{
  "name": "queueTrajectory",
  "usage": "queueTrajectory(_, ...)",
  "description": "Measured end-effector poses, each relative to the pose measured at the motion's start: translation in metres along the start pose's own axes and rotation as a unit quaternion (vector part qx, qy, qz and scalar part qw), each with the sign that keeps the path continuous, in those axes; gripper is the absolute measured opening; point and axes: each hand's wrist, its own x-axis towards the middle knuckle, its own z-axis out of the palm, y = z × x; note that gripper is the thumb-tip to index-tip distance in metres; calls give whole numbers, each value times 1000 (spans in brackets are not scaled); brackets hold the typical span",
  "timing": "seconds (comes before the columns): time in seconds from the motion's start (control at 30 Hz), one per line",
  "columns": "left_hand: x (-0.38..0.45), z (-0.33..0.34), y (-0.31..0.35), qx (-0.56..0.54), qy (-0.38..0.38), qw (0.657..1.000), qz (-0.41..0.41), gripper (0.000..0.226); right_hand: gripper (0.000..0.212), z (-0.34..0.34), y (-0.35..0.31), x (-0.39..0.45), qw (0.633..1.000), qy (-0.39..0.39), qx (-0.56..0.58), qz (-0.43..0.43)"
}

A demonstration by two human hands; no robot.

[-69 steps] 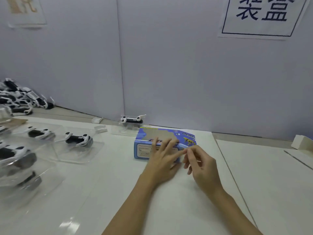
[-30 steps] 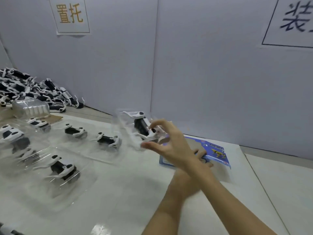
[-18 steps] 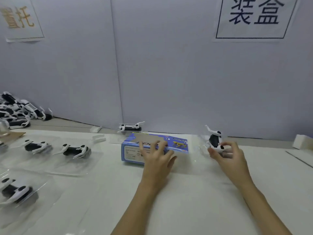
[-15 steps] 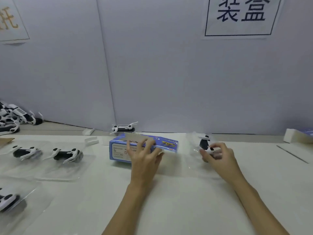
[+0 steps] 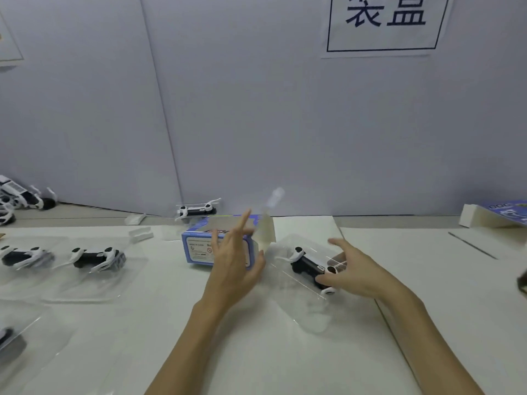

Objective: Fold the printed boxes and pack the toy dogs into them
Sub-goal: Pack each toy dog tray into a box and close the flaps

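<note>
The box [image 5: 214, 243] sits mid-tabletop [image 5: 256, 352], its right flap raised. The left hand [image 5: 233, 263] rests against its front, fingers straight and spread. At 3 o'clock from the box, the right hand [image 5: 353, 270] holds a toy dog [image 5: 309, 267] in its clear tray [image 5: 302, 295], fingers spread and curled around it. 2 more dogs [image 5: 95, 258] lie at 9 o'clock.

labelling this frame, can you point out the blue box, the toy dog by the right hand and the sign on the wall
blue box [image 5: 199, 248]: head view, on its printed front face.
toy dog [image 5: 306, 265]: head view, on its black body, inside the clear tray.
wall sign [image 5: 385, 24]: head view, on the white sheet with dark characters.
</note>
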Motion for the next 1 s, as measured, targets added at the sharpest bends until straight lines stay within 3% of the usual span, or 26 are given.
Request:
queueTrajectory(0.17,-3,-1,2,11,-16,999,40,67,45,2,-1,-3,992,-13,127,-16)
queueTrajectory(0.43,2,-8,5,-15,52,997,62,27,39,-1,-5,-5,952,36,298,-52)
queueTrajectory(0.8,9,-17,9,-29,130,990,44,47,38,-5,-3,-4,933,26,356,-45)
queueTrajectory(1.0,6,-19,17,-35,110,992,43,48,34,-11,-2,-5,910,3,411,-55)
